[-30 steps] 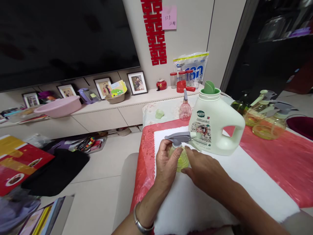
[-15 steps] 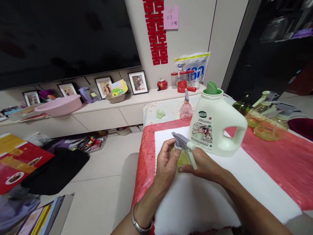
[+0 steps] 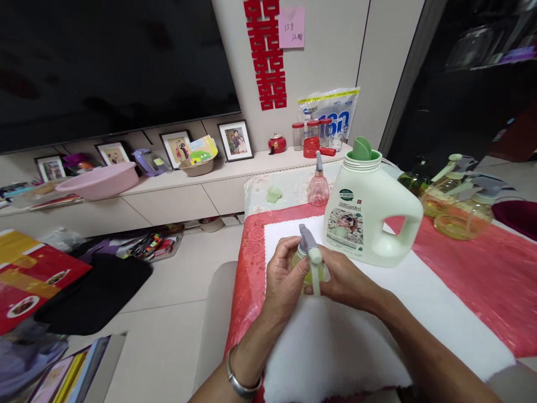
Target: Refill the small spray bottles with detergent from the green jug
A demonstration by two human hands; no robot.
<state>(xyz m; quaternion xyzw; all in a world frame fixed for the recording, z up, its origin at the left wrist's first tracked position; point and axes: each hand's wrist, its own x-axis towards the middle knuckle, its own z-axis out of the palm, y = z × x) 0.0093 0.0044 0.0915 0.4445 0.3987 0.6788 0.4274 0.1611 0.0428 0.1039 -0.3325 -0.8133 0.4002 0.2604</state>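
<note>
Between my two hands is a small clear spray bottle (image 3: 297, 258) with yellow-green liquid and a grey and pale green spray head. My left hand (image 3: 282, 277) wraps round its left side, thumb near the neck. On the right side my right hand (image 3: 346, 278) grips the bottle's body, its fingers partly hidden. The spray trigger points down toward me. Just behind my right hand stands a large pale green jug (image 3: 373, 207) with a dark green cup (image 3: 361, 149) in its mouth. A pink spray bottle (image 3: 318, 187) stands left of the jug.
A white cloth (image 3: 335, 347) lies over the red table cover (image 3: 247, 268). More spray bottles (image 3: 464, 218) with yellow liquid stand at the right. Behind is a low cabinet (image 3: 168, 196) with photo frames, a pink basin (image 3: 98, 182) and jars (image 3: 298, 137). A pale green lump (image 3: 274, 195) lies on the table's far end.
The spray head has turned, so its trigger now points toward me instead of to the right. Both hands still hold the bottle in nearly the same place.
</note>
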